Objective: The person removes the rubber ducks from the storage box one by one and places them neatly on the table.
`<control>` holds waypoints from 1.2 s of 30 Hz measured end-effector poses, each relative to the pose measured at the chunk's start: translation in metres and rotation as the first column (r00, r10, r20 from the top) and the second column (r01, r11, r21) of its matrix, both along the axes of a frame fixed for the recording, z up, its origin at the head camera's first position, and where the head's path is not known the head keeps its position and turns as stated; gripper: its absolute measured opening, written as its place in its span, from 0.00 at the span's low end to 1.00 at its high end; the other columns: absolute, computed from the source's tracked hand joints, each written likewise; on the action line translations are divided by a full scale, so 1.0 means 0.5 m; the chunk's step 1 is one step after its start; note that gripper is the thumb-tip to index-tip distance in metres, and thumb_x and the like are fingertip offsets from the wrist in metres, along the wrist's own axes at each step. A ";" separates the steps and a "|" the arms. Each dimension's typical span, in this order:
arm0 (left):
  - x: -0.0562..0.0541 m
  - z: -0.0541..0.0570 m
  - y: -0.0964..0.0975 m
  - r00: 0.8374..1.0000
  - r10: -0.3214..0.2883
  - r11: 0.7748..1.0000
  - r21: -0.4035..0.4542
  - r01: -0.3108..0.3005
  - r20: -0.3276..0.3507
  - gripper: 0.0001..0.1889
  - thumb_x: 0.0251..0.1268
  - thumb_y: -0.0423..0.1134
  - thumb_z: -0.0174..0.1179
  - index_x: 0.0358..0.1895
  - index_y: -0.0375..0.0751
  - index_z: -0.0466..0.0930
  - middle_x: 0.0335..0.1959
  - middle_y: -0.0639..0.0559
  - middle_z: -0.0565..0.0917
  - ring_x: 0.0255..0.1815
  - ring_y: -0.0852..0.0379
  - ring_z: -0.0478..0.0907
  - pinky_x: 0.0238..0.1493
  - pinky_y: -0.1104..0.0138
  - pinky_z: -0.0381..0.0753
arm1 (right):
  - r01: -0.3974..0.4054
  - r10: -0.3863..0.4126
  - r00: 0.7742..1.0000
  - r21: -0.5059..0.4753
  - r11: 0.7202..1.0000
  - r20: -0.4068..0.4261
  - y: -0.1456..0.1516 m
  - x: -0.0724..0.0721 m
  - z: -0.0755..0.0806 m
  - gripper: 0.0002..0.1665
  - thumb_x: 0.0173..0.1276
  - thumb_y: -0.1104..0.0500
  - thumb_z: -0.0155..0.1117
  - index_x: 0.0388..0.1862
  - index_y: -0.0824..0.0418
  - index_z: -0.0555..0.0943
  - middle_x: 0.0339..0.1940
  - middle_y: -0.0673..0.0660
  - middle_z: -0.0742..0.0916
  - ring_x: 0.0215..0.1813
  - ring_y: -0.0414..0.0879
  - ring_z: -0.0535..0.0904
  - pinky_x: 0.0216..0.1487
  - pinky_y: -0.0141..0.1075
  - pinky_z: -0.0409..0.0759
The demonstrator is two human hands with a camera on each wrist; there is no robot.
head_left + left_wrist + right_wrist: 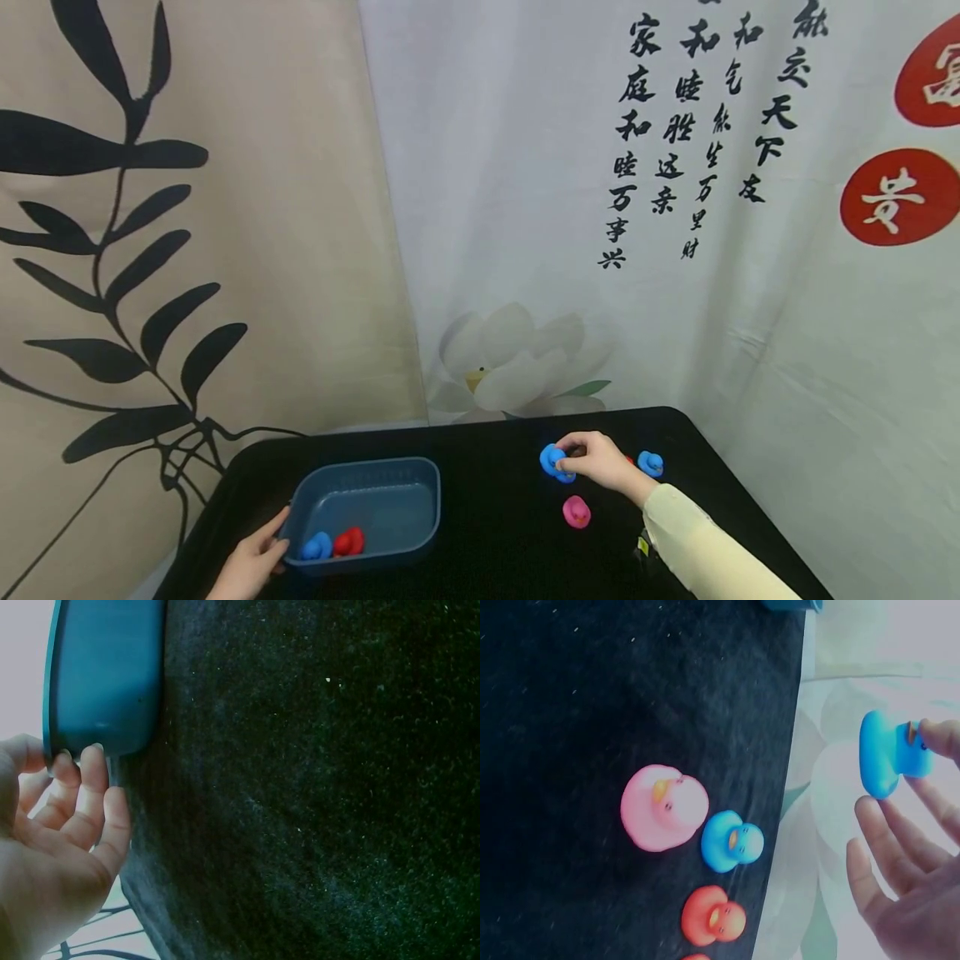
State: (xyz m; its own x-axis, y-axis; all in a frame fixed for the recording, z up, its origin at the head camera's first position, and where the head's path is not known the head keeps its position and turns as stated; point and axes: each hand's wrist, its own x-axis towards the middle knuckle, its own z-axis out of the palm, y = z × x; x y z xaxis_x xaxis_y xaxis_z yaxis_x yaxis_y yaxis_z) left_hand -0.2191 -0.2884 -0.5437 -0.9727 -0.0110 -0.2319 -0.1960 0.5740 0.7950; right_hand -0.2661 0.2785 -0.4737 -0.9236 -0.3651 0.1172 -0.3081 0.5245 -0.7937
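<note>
My right hand (600, 458) pinches a blue rubber duck (877, 754) between thumb and fingers, raised over the far part of the black table. A pink duck (664, 808), another blue duck (731, 841) and a red duck (712, 915) sit below it. Part of a second red duck shows at the right wrist view's bottom edge. On the left, my left hand (251, 557) grips the near-left rim of a blue plastic bin (365, 463), thumb on one side and fingertips against the wall (105, 712). Inside it lie a blue duck (317, 546) and a red duck (349, 542).
Another blue duck (650, 463) stands right of my right wrist, a bit of red beside it. The black tabletop (495, 533) ends at a hanging cloth (525, 208) with a printed flower and writing. A small dark item with a yellow patch (642, 547) is by the right sleeve.
</note>
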 end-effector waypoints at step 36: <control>0.007 0.000 0.009 0.999 0.023 1.000 -0.012 -0.023 -0.034 0.32 0.65 0.35 0.52 0.70 0.24 0.56 0.27 0.47 0.75 0.26 0.51 0.75 0.28 0.61 0.76 | 0.117 -0.121 0.991 0.069 0.991 0.053 0.154 0.046 -0.091 0.19 0.62 0.58 0.65 0.49 0.68 0.79 0.43 0.57 0.83 0.43 0.52 0.81 0.43 0.45 0.80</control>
State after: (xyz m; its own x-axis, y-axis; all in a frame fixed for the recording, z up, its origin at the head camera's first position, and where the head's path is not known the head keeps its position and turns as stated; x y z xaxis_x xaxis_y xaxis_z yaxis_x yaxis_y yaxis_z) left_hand -0.2155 -0.2839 -0.5435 -0.9794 -0.0363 -0.1987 -0.1827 0.5792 0.7945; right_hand -0.2431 0.3553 -0.5189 -0.9654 -0.2575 0.0423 -0.1954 0.6062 -0.7709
